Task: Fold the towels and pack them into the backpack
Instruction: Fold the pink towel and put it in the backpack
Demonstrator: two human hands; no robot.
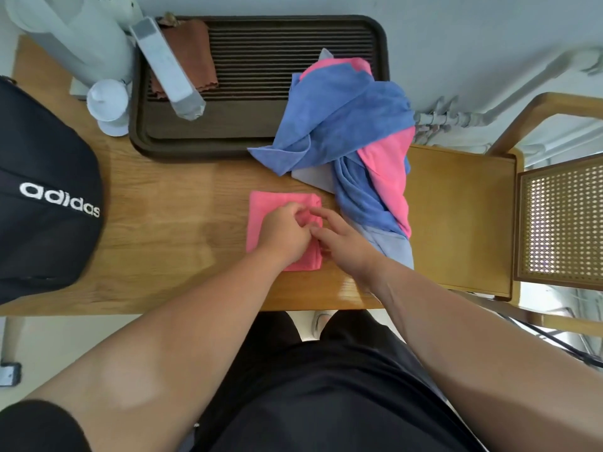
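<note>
A pink towel (266,210), folded into a small rectangle, lies flat on the wooden table (169,223) in front of me. My left hand (287,233) rests on its middle with fingers pinching the fabric near the right edge. My right hand (339,238) touches the same edge, fingertips on the fold. To the right lies a loose pile of blue, pink and grey towels (355,132), partly draped over the tray and the table's right edge. The black backpack (42,197) with white lettering sits at the table's left end.
A dark slatted tray (261,50) fills the back of the table, holding a brown cloth (195,57) and a grey box (166,66). A white appliance (75,37) stands back left. A wooden chair (489,216) stands at the right.
</note>
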